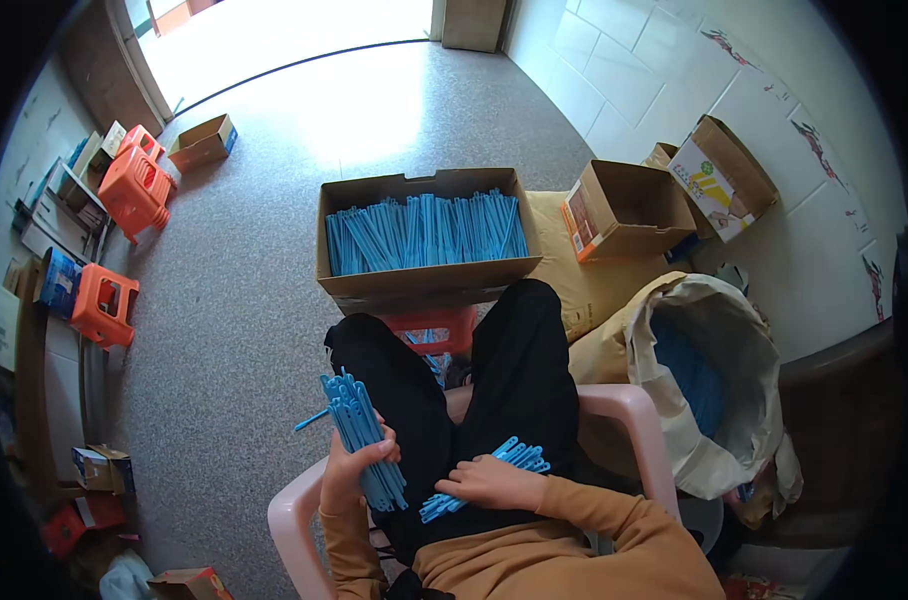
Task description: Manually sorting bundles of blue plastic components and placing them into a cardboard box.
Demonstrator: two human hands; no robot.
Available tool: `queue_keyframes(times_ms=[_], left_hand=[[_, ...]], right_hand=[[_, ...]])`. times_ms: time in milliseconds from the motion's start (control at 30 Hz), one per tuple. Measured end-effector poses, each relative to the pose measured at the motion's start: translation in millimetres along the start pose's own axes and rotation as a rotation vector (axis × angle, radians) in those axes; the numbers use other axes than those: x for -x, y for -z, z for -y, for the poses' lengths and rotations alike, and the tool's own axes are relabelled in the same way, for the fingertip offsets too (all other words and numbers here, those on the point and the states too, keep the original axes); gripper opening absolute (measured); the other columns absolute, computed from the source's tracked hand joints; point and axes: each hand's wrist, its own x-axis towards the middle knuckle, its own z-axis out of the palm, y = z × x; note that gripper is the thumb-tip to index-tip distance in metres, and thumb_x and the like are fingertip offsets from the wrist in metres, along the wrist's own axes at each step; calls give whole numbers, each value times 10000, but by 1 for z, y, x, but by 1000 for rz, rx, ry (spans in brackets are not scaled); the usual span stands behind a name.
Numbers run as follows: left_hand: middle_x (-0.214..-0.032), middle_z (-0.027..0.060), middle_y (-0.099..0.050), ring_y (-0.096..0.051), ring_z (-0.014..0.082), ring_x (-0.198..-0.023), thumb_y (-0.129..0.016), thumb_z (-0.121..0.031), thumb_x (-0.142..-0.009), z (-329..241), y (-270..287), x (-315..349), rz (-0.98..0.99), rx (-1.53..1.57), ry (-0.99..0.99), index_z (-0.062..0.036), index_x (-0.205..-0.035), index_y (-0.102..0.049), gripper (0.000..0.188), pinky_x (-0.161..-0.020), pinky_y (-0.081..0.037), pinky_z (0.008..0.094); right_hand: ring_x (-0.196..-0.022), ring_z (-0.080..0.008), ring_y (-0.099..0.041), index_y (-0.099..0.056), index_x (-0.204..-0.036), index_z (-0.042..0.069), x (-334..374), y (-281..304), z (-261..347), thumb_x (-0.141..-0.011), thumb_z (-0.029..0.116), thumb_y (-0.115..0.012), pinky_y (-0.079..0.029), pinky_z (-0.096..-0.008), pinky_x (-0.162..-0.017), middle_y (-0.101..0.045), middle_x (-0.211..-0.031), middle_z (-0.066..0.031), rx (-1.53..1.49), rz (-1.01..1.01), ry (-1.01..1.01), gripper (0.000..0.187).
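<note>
My left hand (358, 462) is wrapped round a thick bundle of thin blue plastic sticks (351, 408), held upright above my left thigh. One blue stick (311, 420) juts out sideways from that bundle. Across my lap lies a second, smaller bundle of blue sticks (522, 456); my right hand (494, 484) is closed over its middle, and both its ends show. Beyond my knees, an open cardboard box (429, 283) holds many such sticks (424, 232) side by side. Small holes or slots show at some stick ends.
A red stool (439, 328) stands under the box. At right are an open sack (709, 478) with blue contents, a full tan sack (584, 300) and an open carton (634, 225). Pink chair arms (634, 405) flank me. Orange stools (134, 190) line the left wall.
</note>
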Motion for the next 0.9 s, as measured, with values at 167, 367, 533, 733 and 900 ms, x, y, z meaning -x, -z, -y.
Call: queue_keyframes(times_ms=[167,367,533,733,900], left_hand=[[-679,64,-501,-520,136,-596,-664,-78,-635,-6,-9,8,-22,-1,-77,-55,-972,-425,414,-593,-453,284],[-678,60,-496,-517,133,-588,-650,-71,-642,-22,-36,23,15,0,-239,-52,-982,-416,413,-608,-455,283],[-684,73,-529,-541,143,-595,-661,-65,-628,-6,-65,40,123,-156,-168,-43,-963,-429,408,-606,-463,290],[-714,84,-566,-574,156,-629,-686,-30,-619,22,-82,55,404,-302,-133,-36,-939,-457,393,-615,-473,282],[-732,43,-565,-562,114,-643,-682,-35,-669,47,-92,64,359,-449,-238,-17,-918,-490,315,-602,-469,241]], right_hand=[[-679,-144,-561,-589,-960,90,2,21,2,-723,122,-561,-438,-273,-585,-565,-780,-12,259,-526,-14,240],[-645,-172,-590,-585,-952,60,-3,25,-9,-691,117,-622,-463,-271,-571,-603,-763,-47,175,-628,-115,270],[-763,-293,-608,-590,-918,82,0,28,-27,-664,122,-644,-474,-397,-639,-616,-792,-114,21,-27,-463,262],[-906,-336,-574,-572,-984,67,10,5,-13,-617,115,-648,-464,-407,-771,-603,-938,-181,-218,153,-419,378],[-820,-239,-608,-535,-986,35,41,20,-29,-687,170,-690,-477,-349,-719,-608,-867,-125,-675,-593,-72,363]])
